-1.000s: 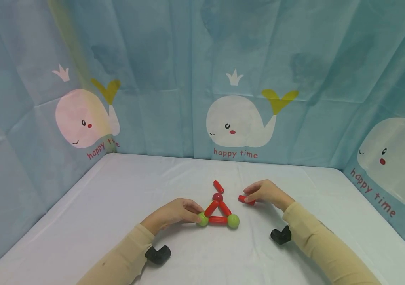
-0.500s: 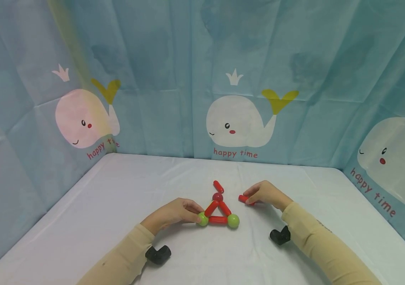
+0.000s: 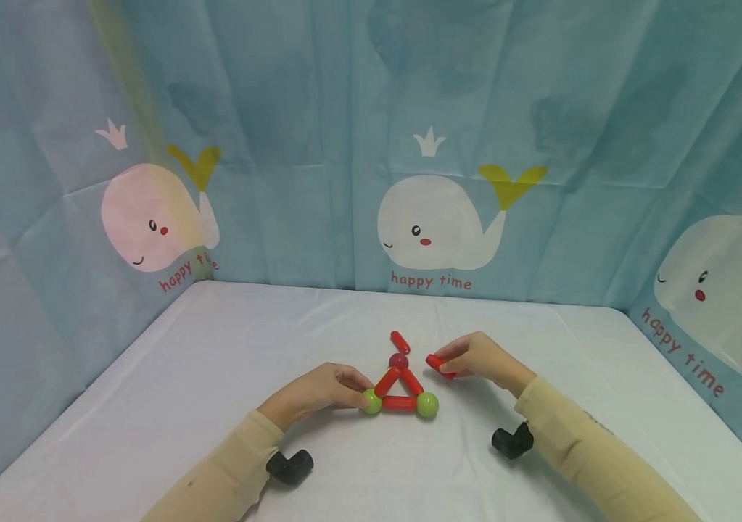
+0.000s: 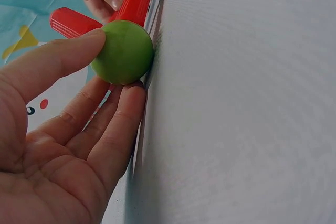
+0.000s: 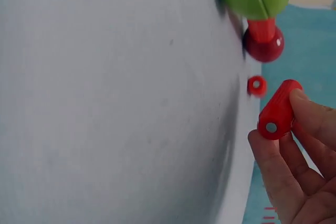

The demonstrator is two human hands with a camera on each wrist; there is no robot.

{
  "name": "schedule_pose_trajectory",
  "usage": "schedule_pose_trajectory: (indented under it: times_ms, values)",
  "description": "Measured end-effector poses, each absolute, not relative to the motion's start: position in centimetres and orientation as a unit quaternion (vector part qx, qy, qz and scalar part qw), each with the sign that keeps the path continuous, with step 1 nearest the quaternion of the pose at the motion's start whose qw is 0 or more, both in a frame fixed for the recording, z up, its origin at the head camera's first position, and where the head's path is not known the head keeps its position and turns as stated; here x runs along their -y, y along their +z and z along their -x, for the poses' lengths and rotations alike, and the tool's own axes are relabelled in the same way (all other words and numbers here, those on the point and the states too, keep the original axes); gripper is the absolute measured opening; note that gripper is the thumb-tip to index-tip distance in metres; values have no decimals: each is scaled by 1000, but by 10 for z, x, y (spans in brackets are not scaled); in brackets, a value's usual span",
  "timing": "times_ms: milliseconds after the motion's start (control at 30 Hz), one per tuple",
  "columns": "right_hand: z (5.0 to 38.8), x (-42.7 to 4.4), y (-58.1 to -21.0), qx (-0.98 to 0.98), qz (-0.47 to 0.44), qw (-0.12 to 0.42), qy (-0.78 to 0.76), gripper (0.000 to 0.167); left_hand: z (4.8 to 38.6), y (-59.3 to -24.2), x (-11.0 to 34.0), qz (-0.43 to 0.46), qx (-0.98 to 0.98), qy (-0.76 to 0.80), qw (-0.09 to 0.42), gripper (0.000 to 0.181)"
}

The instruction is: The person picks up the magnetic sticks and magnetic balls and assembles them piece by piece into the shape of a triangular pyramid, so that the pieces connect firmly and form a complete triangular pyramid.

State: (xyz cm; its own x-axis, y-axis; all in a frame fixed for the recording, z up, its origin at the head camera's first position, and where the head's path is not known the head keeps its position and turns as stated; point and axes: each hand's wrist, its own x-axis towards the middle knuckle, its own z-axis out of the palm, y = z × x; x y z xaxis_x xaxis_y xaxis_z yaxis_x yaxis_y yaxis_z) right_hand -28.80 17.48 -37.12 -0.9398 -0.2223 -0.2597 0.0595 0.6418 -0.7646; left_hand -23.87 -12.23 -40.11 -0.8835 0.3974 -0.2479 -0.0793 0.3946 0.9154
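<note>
My left hand (image 3: 322, 388) pinches the left green ball (image 4: 123, 52) of a triangle lying on the table, thumb on one side and fingertips on the other. Red magnetic rods (image 3: 400, 403) form its sides, with a second green ball (image 3: 427, 404) at the right corner and a dark red ball (image 3: 399, 361) at the far corner. One red rod (image 4: 75, 22) slants up off the table from the held ball. Between thumb and fingers, my right hand (image 3: 480, 359) holds a loose red magnetic rod (image 5: 278, 111), its silver end showing in the right wrist view, right of the triangle.
Another red rod (image 3: 400, 342) lies just beyond the dark red ball. White cloth covers the table (image 3: 318, 478). A blue curtain (image 3: 305, 217) with whale prints stands behind it and along the sides. Black curved pieces (image 3: 290, 467) sit at both wrists.
My right hand has raised the loose red rod and brought it left, closer to the triangle. The left hand and the triangle keep their place.
</note>
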Motion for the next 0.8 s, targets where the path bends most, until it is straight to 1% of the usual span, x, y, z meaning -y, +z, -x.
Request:
schedule_pose_trajectory:
  times_ms: [300, 467, 800]
  values:
    - [273, -161, -367, -875, 62, 153, -455, 28, 238, -402, 122, -93, -805, 542, 221, 31]
    - [266, -159, -366, -867, 86, 151, -467, 29, 239, -402, 122, -93, -808, 538, 221, 31]
    - [255, -153, -364, -855, 102, 152, -485, 30, 240, -404, 122, -101, -809, 538, 217, 30]
